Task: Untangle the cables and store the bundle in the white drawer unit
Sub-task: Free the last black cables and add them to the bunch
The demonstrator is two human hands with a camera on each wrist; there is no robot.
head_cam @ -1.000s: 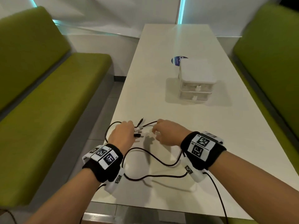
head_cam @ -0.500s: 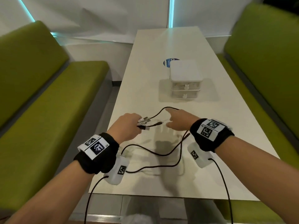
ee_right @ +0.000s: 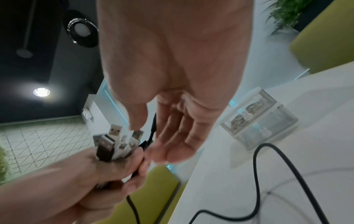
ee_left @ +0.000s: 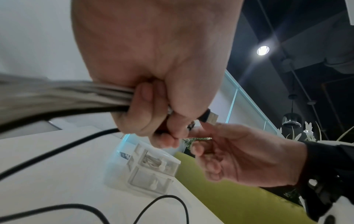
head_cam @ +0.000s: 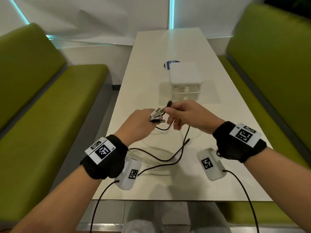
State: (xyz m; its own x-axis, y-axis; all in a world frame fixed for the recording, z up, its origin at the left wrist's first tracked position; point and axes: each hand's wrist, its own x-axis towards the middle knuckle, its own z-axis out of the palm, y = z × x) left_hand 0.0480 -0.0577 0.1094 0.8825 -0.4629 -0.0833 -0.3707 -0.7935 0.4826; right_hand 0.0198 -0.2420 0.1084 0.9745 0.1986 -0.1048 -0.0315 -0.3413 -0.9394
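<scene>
My left hand [head_cam: 143,121] is raised over the white table [head_cam: 144,64] and grips a bundle of cable plugs [head_cam: 157,115], white and black. In the right wrist view the bundle's USB ends [ee_right: 113,142] stick up out of the left hand [ee_right: 114,171]. My right hand [head_cam: 170,111] is right beside it and pinches a black cable end [head_cam: 169,104] between thumb and fingers [ee_right: 172,136]. Black cables [head_cam: 168,159] trail from both hands onto the table. The white drawer unit [head_cam: 185,81] stands just beyond the hands with both drawers closed. Its upper drawer [ee_right: 247,110] holds coiled cables.
Green benches [head_cam: 50,106] run along both sides of the table. A blue round sticker [head_cam: 167,64] lies behind the drawer unit. The table's near edge [head_cam: 168,200] is just below my wrists. Thin white cables lie faintly on the tabletop [head_cam: 198,137].
The hands lifted off the table. My right hand left the far cable loop and came back to the left hand, now pinching a black cable end beside the held bundle.
</scene>
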